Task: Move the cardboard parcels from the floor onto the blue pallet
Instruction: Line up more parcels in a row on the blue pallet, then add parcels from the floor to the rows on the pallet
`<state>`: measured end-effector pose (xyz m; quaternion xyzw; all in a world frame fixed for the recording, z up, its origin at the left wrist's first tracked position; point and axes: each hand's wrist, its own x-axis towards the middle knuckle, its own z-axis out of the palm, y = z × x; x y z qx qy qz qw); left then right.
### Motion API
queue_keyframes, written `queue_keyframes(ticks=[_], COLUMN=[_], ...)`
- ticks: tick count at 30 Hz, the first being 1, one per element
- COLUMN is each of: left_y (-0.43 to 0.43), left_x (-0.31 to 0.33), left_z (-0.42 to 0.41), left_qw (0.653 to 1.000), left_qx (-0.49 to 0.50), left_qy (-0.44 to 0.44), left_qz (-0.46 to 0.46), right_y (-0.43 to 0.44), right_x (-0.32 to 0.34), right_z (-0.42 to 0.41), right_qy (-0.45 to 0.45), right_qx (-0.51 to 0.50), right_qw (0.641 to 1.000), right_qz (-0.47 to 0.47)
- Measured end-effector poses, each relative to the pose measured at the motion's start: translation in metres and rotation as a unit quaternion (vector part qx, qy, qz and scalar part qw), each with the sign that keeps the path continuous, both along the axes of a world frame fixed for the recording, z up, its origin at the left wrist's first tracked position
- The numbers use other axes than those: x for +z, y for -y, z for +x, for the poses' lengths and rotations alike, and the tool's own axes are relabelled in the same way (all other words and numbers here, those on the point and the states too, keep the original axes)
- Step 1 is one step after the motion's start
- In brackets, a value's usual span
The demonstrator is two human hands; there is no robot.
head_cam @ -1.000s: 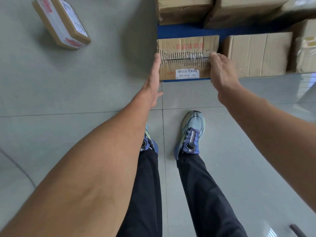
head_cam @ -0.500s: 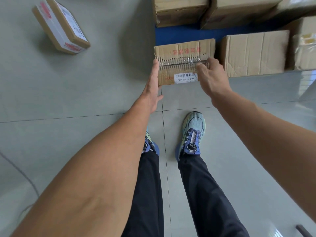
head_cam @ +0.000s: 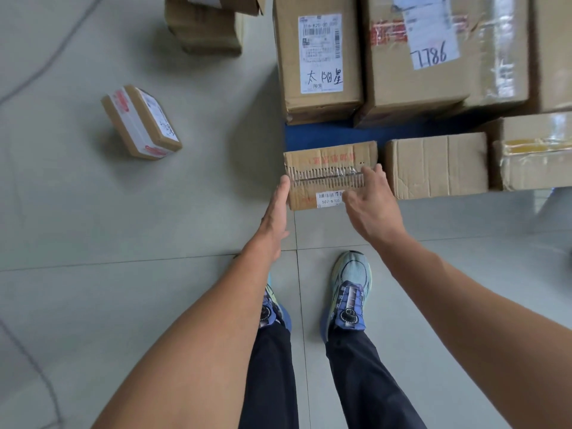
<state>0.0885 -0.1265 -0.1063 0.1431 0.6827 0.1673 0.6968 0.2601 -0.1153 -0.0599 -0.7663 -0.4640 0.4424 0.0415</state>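
Observation:
A small worn cardboard parcel [head_cam: 325, 168] with a barcode label sits at the near left corner of the blue pallet [head_cam: 322, 136]. My left hand [head_cam: 275, 212] lies flat, fingers straight, against the parcel's left side. My right hand [head_cam: 370, 202] hovers over the parcel's right part with relaxed, spread fingers, holding nothing. On the grey floor to the left lies a small parcel with red tape [head_cam: 140, 122], tilted on edge. Farther back on the floor stands another brown parcel [head_cam: 207, 26].
The pallet carries a tall box with a white label [head_cam: 318, 57], a big box marked 7786 [head_cam: 433, 51], a plain box [head_cam: 436, 165] and a taped box [head_cam: 532, 153] at the right. My two feet [head_cam: 349, 292] stand on the tiles just before the pallet.
My right hand has come off the parcel's right end and drifted left over its top. The view has tipped up, showing more of the pallet's boxes. The left hand stays at the parcel's side.

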Motion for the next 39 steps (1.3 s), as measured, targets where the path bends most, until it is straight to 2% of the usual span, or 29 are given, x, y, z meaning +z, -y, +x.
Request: queue_keyframes(ticks=[8,11,20,30,39], left_y=[0.007,0.005,-0.013,0.006,0.029], left_x=[0.107,0.155,0.262,0.303,0.301], left_z=[-0.001,0.012,0.078,0.183,0.349], left_qw=[0.999,0.999,0.991,0.963,0.938], left_qx=[0.005,0.007,-0.109,-0.255,-0.337], left_qy=[-0.045,-0.033,0.019,0.039,0.005], left_qz=[0.010,0.035,0.072,0.078,0.080], right_y=[0.009,0.015,0.024,0.059,0.112], right_x=[0.091,0.132,0.229,0.278,0.269], right_z=[-0.006,-0.005,0.025,0.125,0.292], right_qy=[-0.044,-0.064,-0.074,-0.085,-0.114], right_qx=[-0.048,-0.075,-0.184,-0.298,-0.406], right_qw=[0.998,0.995,0.978,0.948,0.904], right_qz=[0.009,0.021,0.062,0.072,0.067])
